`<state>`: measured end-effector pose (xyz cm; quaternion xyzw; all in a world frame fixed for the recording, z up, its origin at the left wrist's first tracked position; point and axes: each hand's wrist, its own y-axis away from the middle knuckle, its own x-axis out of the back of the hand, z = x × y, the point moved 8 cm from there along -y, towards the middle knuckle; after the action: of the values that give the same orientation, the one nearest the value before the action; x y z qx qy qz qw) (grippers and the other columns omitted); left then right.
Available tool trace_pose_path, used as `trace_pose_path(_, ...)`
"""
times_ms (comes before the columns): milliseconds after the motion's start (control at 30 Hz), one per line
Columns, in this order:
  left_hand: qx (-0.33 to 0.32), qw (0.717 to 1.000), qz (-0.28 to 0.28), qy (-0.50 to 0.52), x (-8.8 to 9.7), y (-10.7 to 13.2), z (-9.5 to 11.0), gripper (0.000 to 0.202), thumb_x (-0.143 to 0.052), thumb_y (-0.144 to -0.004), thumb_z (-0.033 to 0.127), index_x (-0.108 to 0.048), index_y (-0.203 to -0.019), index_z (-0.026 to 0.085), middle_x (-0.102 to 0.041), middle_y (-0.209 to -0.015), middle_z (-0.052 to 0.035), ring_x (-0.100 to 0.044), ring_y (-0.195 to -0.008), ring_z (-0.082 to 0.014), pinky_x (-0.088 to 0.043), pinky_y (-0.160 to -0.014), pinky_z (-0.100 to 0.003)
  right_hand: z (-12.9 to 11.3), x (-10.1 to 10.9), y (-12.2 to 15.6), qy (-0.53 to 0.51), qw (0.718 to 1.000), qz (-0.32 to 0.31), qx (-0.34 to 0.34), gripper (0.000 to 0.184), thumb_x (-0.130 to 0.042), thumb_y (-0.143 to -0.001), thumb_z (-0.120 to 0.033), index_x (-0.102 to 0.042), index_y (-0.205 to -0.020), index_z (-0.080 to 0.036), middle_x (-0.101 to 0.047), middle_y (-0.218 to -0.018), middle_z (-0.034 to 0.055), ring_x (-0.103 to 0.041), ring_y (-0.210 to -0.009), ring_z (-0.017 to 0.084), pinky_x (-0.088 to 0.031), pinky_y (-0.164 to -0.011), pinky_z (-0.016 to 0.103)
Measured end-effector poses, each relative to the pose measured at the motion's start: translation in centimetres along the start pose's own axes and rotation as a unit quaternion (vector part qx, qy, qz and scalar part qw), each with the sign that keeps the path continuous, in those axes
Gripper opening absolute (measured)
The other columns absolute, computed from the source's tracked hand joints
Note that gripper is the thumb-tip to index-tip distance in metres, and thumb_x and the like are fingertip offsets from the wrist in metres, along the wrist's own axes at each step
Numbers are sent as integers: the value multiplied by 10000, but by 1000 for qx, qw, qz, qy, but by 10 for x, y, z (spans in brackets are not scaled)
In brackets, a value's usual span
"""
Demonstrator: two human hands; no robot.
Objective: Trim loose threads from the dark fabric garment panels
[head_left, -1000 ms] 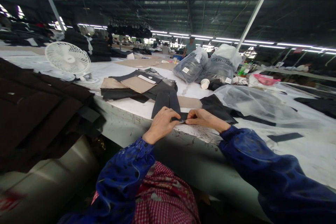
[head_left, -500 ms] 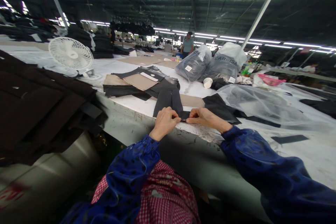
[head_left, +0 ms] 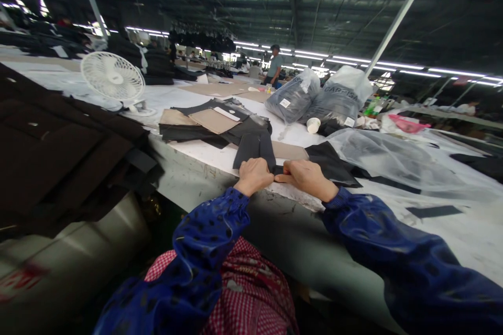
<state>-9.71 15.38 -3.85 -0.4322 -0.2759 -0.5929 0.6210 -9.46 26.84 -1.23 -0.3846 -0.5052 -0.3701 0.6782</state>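
A dark piece of fabric [head_left: 254, 148] lies at the front edge of the white-topped table, with a fold line running down it. My left hand [head_left: 255, 174] is closed on its near edge, fingers curled and thumb pointing right. Close beside it, my right hand [head_left: 305, 177] pinches the right part of the same edge. The two thumbs almost meet, and the cloth between them is mostly hidden. Just behind lies a beige piece [head_left: 290, 151], and more black fabric [head_left: 333, 163] spreads to the right of my right hand.
Stacked dark and beige pieces [head_left: 215, 119] lie behind. A white fan [head_left: 113, 77] stands at the left, above a large dark fabric pile [head_left: 58, 162]. Filled plastic bags [head_left: 294, 97], a paper cup [head_left: 313, 125] and clear sheeting [head_left: 387, 159] are to the right. A person [head_left: 274, 67] stands far back.
My hands have drawn closer together along the fabric edge, and the fingers have curled in more. The person in the background has turned and shifted left. The view has moved slightly.
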Motion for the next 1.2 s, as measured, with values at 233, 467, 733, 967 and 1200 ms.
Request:
trace_pose_path(233,9,1000,6,19,2,5,1,162,-612,-699,247,-748,-720,162,-742,-844,-152,-669,-940,-314,-471,-868,-406,2,22,-4,-80,994,62,50,73,-621,-839,-221,-602,-881,-163,-636,-872,61,-583,-821,189,-357,-659,256)
trace_pose_path(467,-42,993,-24,105,6,14,8,203,-600,-756,257,-760,-761,133,-741,-821,-132,-670,-904,-287,-484,-798,-352,-8,-7,-1,-303,942,-104,103,208,-472,-879,-300,-583,-776,-157,-596,-707,25,-526,-634,137,-368,-570,247)
trace_pose_path(733,-147,956,64,246,34,33,-11,210,-576,-790,67,-713,-921,155,-729,-920,-35,-623,-891,-167,-473,-825,-271,-5,-17,-3,-384,908,-116,119,324,-606,-774,-455,-604,-861,-142,-586,-759,27,-501,-675,142,-386,-591,265)
trace_pose_path(967,-135,979,134,72,27,41,-7,101,-747,-743,297,-727,-755,199,-660,-873,-37,-521,-931,-238,-421,-827,-367,-4,-20,-6,-380,914,-97,101,324,-607,-757,-468,-594,-818,-151,-566,-712,12,-455,-612,123,-347,-540,259)
trace_pose_path(1200,-127,979,134,80,17,36,-10,121,-716,-771,332,-734,-755,213,-659,-861,-28,-525,-907,-217,-409,-799,-345,-5,-16,-6,-342,931,-90,91,316,-612,-763,-466,-605,-794,-152,-576,-690,7,-487,-627,133,-360,-550,259)
